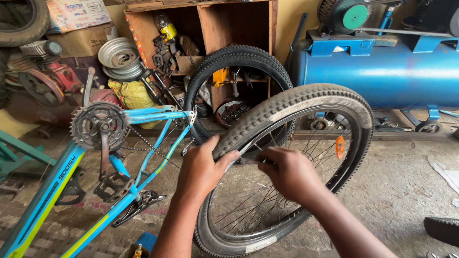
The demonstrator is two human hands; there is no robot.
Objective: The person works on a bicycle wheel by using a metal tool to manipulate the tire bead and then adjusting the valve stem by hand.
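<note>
- left hand closed on the tyre at the near-left top of the loose wheel, thumb over the tread, fingers tucked under the bead
- right hand pinched narrow on a thin dark tool at the rim edge, just right of the left hand; what kind of tool, cannot tell
- wheel stands upright, centre of scene, near the person; tyre bead looks lifted off the rim where the hands are
- risk: the tool could slip off the rim edge and jab the left-hand fingers, since the hands nearly touch
- risk: a tube under the bead could get pinched by the tool; tube itself not visible
- risk: wheel is held only at the top, could roll or tip on the concrete floor
- counts: 2 hands, 1 tool, 1 loose wheel, 1 orange spoke reflector
- 1 bare tyre leaning behind, far centre
- 1 blue bike frame upside down at left, 1 chainring, 1 pedal seen
- 1 blue compressor tank far right, 1 wooden shelf of parts far centre
</note>
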